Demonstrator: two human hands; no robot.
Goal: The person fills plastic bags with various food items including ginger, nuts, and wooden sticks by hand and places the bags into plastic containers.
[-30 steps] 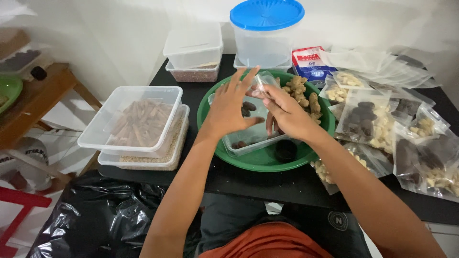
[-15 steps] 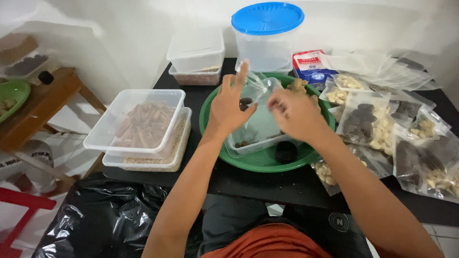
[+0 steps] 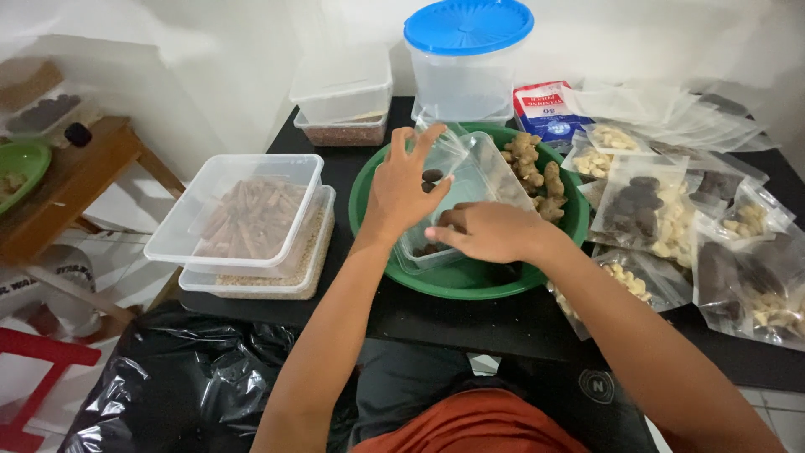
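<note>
Pouch (image 3: 449,159), clear plastic w/ a few dark pieces inside, sits over the green basin (image 3: 369,201) on the black table (image 3: 470,323), held up by the left hand (image 3: 402,189). Largest first: table, then basin w/ ginger roots (image 3: 532,172) at its far side, blue-lid tub (image 3: 466,59) behind, stacked lidded boxes (image 3: 243,222) to the left, filled pouches (image 3: 654,210) to the right. Clear tray (image 3: 428,252) lies in the basin, dark pieces (image 3: 426,249) in it. Left grip: fingers spread, pinching the pouch mouth. Right hand (image 3: 486,231) is curled low over the tray; can't tell if it holds a piece. Risks, as I judge: pouch mouth is thin and floppy, so it could fold shut and pieces miss; a slack pinch could tip the pouch and spill its contents into the basin.
</note>
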